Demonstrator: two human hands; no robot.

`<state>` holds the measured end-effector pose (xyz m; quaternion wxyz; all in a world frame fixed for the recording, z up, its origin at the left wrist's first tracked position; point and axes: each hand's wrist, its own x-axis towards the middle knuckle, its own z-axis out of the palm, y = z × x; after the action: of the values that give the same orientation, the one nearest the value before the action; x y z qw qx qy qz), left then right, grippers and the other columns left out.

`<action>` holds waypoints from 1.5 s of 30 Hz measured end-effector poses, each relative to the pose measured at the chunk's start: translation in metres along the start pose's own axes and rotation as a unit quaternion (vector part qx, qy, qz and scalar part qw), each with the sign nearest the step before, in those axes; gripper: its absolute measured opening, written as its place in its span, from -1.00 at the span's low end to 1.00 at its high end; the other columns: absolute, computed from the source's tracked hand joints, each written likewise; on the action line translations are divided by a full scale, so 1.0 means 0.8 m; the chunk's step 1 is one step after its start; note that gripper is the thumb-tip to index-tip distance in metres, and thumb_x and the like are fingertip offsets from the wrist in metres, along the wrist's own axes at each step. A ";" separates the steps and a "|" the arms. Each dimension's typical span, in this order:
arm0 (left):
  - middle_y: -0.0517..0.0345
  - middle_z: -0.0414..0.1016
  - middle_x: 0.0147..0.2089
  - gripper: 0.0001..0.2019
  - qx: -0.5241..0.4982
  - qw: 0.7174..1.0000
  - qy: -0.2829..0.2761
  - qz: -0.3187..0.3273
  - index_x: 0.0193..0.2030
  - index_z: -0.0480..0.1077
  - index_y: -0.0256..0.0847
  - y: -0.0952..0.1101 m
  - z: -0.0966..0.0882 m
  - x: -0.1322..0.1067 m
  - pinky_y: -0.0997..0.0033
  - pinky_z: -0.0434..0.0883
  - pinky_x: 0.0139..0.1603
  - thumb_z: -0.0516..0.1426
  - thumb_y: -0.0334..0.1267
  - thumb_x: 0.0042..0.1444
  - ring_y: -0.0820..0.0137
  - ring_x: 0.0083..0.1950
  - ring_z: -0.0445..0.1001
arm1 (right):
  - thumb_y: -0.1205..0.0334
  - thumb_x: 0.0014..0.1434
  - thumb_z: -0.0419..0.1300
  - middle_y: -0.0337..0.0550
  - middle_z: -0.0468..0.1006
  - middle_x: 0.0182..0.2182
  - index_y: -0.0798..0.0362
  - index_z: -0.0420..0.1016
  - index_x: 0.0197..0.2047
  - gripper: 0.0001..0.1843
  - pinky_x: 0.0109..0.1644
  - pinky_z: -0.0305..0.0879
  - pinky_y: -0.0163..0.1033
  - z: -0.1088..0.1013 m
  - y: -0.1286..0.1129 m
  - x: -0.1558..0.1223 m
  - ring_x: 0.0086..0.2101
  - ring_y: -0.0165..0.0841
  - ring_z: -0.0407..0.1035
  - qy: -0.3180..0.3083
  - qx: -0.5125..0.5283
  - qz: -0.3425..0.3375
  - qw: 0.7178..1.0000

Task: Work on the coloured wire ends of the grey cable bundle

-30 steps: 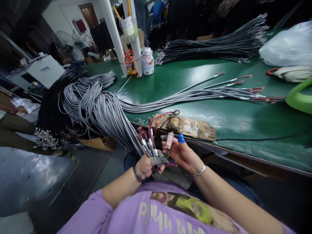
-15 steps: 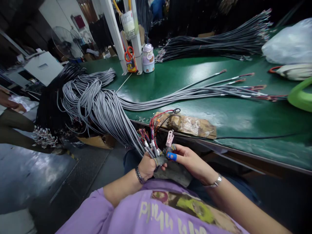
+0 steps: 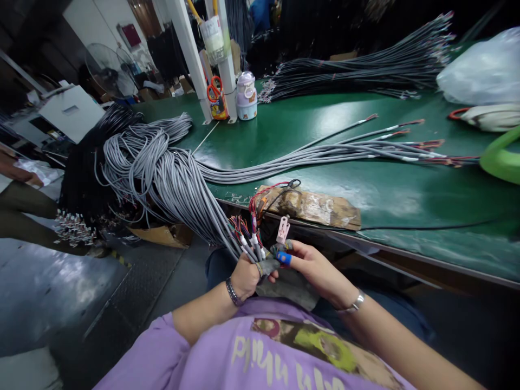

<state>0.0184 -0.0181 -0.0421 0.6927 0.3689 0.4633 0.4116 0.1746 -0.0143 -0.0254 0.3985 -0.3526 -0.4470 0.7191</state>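
A thick bundle of grey cables point(image 3: 203, 208) comes down from the left and ends in the left hand point(image 3: 246, 279), whose fingers are curled firmly around it. Several cable ends poke up out of that grip, each with a white band and a spray of coloured wires point(image 3: 239, 225) standing just above the hand. The right hand point(image 3: 319, 273) is close beside it on the right, its thumb and forefinger brought together at the fine wire ends point(image 3: 275, 251) between the two hands; how many strands it pinches is too small to tell. A blue cover point(image 3: 284, 258) sits on the right thumb.

Just beyond the right fingertips a pink clip point(image 3: 283, 229) stands upright, and past it a worn wooden board point(image 3: 337, 211) lies along the near edge of the green surface point(image 3: 337, 114). Farther ahead of the hands, more grey cables point(image 3: 300, 160) stretch off to the right. Well ahead are a lilac-lidded container point(image 3: 247, 97), orange-handled scissors point(image 3: 215, 88) by a white post, and a long sheaf of black cables point(image 3: 357, 70). A clear plastic bag point(image 3: 483, 70) rests far to the right.
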 end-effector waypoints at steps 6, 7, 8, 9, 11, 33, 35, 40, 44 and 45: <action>0.17 0.42 -0.63 -0.58 0.005 1.000 0.006 0.001 -0.51 0.38 -0.32 0.000 -0.002 -0.003 0.52 0.28 -0.62 0.39 -0.03 -0.30 0.51 -0.66 0.32 | -0.06 0.02 0.34 -0.22 0.54 -0.56 0.04 0.37 -0.41 -0.64 -0.21 0.32 -0.17 0.002 -0.004 0.000 -0.46 -0.31 0.45 -0.019 -0.018 0.001 1.000; 0.17 0.42 -0.63 -0.59 0.004 1.000 0.007 0.003 -0.51 0.38 -0.32 -0.001 -0.002 -0.003 0.52 0.28 -0.62 0.39 -0.03 -0.29 0.51 -0.66 0.33 | -0.05 0.02 0.34 -0.23 0.53 -0.56 0.04 0.36 -0.41 -0.65 -0.22 0.32 -0.17 0.003 -0.003 0.000 -0.47 -0.31 0.44 -0.016 -0.015 -0.001 1.000; 0.17 0.42 -0.63 -0.59 0.002 1.000 0.008 0.006 -0.51 0.38 -0.32 -0.002 -0.002 -0.003 0.52 0.28 -0.62 0.39 -0.03 -0.28 0.51 -0.66 0.33 | -0.04 0.03 0.33 -0.23 0.52 -0.57 0.03 0.36 -0.41 -0.66 -0.22 0.32 -0.17 0.004 -0.002 0.000 -0.47 -0.32 0.43 -0.012 -0.009 -0.003 1.000; 0.16 0.43 -0.63 -0.60 0.000 1.000 0.010 0.011 -0.51 0.39 -0.32 -0.003 -0.002 -0.003 0.52 0.28 -0.62 0.38 -0.02 -0.26 0.51 -0.66 0.33 | -0.02 0.03 0.33 -0.24 0.51 -0.57 0.03 0.35 -0.41 -0.67 -0.23 0.32 -0.17 0.004 -0.001 0.000 -0.48 -0.32 0.42 -0.006 -0.002 -0.004 1.000; 0.16 0.43 -0.63 -0.61 -0.005 1.000 0.015 0.023 -0.52 0.39 -0.32 -0.005 -0.002 -0.003 0.52 0.29 -0.61 0.37 -0.02 -0.23 0.51 -0.65 0.34 | -0.01 0.04 0.33 -0.25 0.49 -0.57 0.03 0.35 -0.42 -0.68 -0.23 0.32 -0.18 0.006 0.001 -0.001 -0.48 -0.34 0.40 0.010 0.007 -0.005 1.000; 0.17 0.35 -0.68 -0.53 -0.018 0.999 0.008 0.026 -0.60 0.36 -0.30 -0.004 0.002 -0.001 0.49 0.27 -0.62 0.39 0.07 -0.32 0.49 -0.66 0.31 | -0.17 -0.02 0.31 -0.13 0.53 -0.52 0.03 0.43 -0.45 -0.59 -0.28 0.33 -0.19 0.003 -0.006 -0.004 -0.43 -0.26 0.39 0.064 -0.148 -0.009 0.987; 0.16 0.37 -0.67 -0.52 -0.025 0.999 0.012 0.030 -0.61 0.36 -0.30 -0.003 0.003 0.000 0.49 0.27 -0.62 0.39 0.09 -0.35 0.50 -0.66 0.31 | -0.17 -0.04 0.32 -0.14 0.52 -0.52 0.02 0.42 -0.47 -0.59 -0.30 0.33 -0.20 0.000 -0.001 -0.001 -0.45 -0.26 0.38 0.080 -0.161 -0.018 0.984; 0.13 0.39 -0.64 -0.56 -0.040 0.998 0.038 0.036 -0.58 0.39 -0.31 -0.009 0.002 0.002 0.48 0.27 -0.61 0.36 0.07 -0.26 0.49 -0.65 0.32 | -0.13 0.03 0.28 -0.16 0.49 -0.54 -0.01 0.44 -0.44 -0.65 -0.37 0.33 -0.21 0.005 0.003 -0.008 -0.50 -0.29 0.34 0.118 -0.187 -0.060 0.973; 0.19 0.36 -0.65 -0.62 -0.062 0.994 0.051 0.070 -0.59 0.37 -0.30 -0.011 0.001 0.004 0.50 0.24 -0.60 0.37 -0.03 -0.25 0.51 -0.63 0.30 | 0.03 0.10 0.25 -0.11 0.50 -0.46 -0.02 0.50 -0.42 -0.80 -0.34 0.32 -0.21 0.012 -0.007 -0.020 -0.44 -0.27 0.37 0.076 -0.323 -0.196 0.923; 0.21 0.35 -0.65 -0.62 -0.065 0.993 0.053 0.083 -0.60 0.36 -0.30 -0.010 0.001 0.004 0.51 0.24 -0.59 0.38 -0.05 -0.26 0.52 -0.62 0.29 | 0.07 0.12 0.23 -0.10 0.49 -0.45 -0.03 0.51 -0.41 -0.82 -0.35 0.32 -0.21 0.012 -0.009 -0.022 -0.44 -0.28 0.36 0.056 -0.343 -0.219 0.912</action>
<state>0.0215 -0.0184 -0.0499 0.6530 0.3376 0.4393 0.5163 0.1755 -0.0316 -0.0126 0.4248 -0.4001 -0.7095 0.3950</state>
